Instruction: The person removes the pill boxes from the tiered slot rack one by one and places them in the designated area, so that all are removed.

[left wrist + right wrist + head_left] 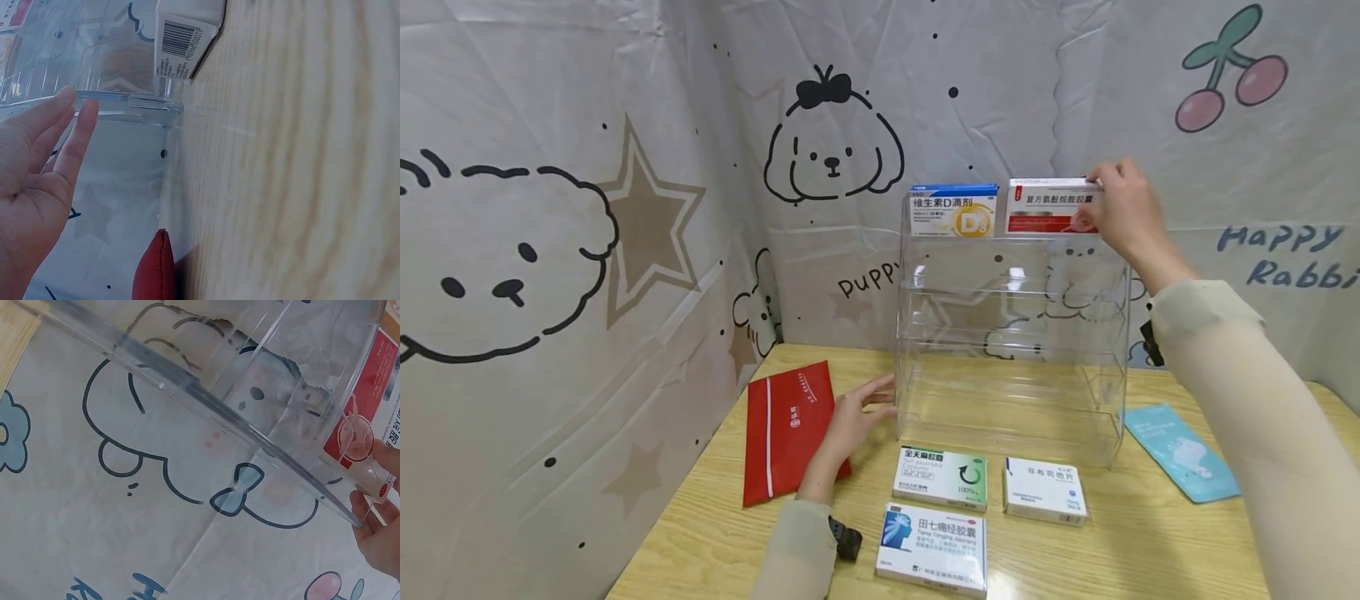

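A clear plastic tiered rack (1011,437) stands on the table. On its top tier, my right hand (1126,208) pinches the right end of a red and white medicine box (1048,204), its thumb over the printed front. To the left on that tier sits a blue, white and yellow vitamin D box (953,212). My left hand (859,417) has its fingers extended, with the fingertips at the rack's left side; the left wrist view shows them against the clear edge (147,102). In the right wrist view the red and white box (369,394) leans behind clear plastic.
Before the rack lie a green and white medicine box (940,477), a white box (1045,490) and a blue and white box (932,546). A red pouch (790,429) lies left, a light blue packet (1182,450) right. Printed cloth (1000,100) hangs behind.
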Tool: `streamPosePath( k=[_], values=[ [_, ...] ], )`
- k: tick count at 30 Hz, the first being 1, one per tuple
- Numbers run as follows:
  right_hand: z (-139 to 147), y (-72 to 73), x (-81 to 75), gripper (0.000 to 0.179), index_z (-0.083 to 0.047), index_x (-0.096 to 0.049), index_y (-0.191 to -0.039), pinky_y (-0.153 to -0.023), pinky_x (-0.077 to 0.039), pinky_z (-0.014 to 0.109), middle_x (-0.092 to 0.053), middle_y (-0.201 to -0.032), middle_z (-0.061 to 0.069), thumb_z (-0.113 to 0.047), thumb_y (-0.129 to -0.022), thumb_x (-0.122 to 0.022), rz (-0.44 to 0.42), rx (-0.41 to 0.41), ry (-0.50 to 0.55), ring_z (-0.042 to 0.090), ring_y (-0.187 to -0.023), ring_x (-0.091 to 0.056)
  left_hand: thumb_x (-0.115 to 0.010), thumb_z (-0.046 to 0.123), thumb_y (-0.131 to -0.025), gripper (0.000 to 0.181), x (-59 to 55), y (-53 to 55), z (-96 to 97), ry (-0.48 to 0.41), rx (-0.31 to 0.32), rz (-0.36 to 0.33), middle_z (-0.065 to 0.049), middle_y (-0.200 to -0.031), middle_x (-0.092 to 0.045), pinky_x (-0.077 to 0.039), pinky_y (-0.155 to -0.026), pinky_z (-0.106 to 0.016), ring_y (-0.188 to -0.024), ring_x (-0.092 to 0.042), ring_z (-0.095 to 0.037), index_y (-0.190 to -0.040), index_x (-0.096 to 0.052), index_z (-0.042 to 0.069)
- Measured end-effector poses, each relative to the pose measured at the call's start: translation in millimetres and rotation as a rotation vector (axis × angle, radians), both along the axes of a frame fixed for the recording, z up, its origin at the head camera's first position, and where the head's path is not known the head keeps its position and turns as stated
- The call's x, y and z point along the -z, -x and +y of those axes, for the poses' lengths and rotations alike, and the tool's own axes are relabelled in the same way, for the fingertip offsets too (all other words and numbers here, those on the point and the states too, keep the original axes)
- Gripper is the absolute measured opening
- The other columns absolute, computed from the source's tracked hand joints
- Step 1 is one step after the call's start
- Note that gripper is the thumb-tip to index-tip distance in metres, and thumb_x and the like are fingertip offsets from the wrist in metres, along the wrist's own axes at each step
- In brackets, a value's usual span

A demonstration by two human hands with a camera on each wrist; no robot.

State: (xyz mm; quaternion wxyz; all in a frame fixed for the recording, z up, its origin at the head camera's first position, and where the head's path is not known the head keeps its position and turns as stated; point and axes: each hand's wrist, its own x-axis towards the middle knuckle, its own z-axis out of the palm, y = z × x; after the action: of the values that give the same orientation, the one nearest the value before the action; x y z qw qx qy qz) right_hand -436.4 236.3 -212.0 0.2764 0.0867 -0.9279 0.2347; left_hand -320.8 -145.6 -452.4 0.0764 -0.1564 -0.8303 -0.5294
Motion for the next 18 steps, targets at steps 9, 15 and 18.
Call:
streamPosePath(
  k=[9,15,18],
  values=[
    [-0.8,-0.5,-0.2,0.036,0.007,-0.05,-0.127,-0.102,-0.044,0.059,-0.039,-0.133,0.027,-0.003,-0.094,-0.061,0.03,-0.064,0.08,0.045,-0.12,-0.042,-0.07,0.005,-0.087,0.053,-0.1,0.3,0.2,0.015,0.006,-0.004,-0.014,-0.133,-0.064,-0.057,-0.095,-0.039,-0.113,-0.067,-0.031,-0.138,-0.056,0.011],
    [-2.0,-3.4,-2.3,0.032,0.008,-0.052,-0.121,-0.099,-0.046,0.056,-0.042,-0.126,0.026,0.003,-0.091,-0.062,0.161,-0.09,0.076,0.043,-0.118,-0.043,-0.07,0.002,-0.086,0.052,-0.4,0.6,0.3,-0.009,0.013,0.016,-0.017,-0.132,-0.064,-0.059,-0.092,-0.038,-0.112,-0.067,-0.033,-0.137,-0.057,0.007],
    [-1.9,-6.4,-3.7,0.031,0.006,-0.051,-0.124,-0.098,-0.047,0.054,-0.041,-0.128,0.024,0.0,-0.094,-0.059,0.185,-0.076,0.077,0.04,-0.119,-0.043,-0.07,0.001,-0.086,0.052,-0.4,0.7,0.2,-0.012,0.018,0.029,-0.019,-0.132,-0.063,-0.059,-0.09,-0.038,-0.111,-0.068,-0.034,-0.136,-0.057,0.005]
  ],
)
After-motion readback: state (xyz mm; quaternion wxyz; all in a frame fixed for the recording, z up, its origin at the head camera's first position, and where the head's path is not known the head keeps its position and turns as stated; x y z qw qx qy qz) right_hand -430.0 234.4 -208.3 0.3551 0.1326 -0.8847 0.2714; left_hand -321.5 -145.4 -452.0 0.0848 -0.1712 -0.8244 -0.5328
